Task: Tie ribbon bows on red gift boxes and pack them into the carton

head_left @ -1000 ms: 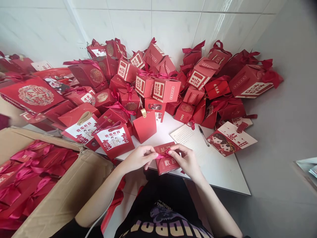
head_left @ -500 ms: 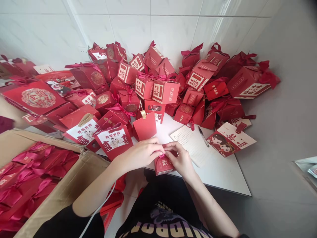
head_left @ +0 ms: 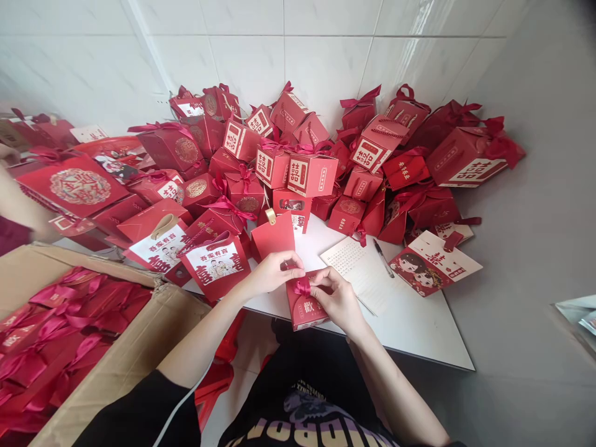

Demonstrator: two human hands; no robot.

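A small red gift box with pale lettering lies at the front edge of the white table, below both hands. On its top is a magenta ribbon gathered into a small bow. My left hand is at the box's far left corner, thumb and fingers closed in a pinch at the ribbon; the end it holds is mostly hidden. From the right, my right hand pinches the ribbon's other side between thumb and fingertips, covering part of the box top.
Many red gift boxes are heaped along the tiled wall. A notebook and a black pen lie right of the hands, beside a printed bag. A cardboard carton of ribboned boxes stands at left. Another person's arm shows far left.
My left hand has lifted slightly back and left from the bow, so the ribbon shows more. My right hand stays at the ribbon. The view has shifted slightly.
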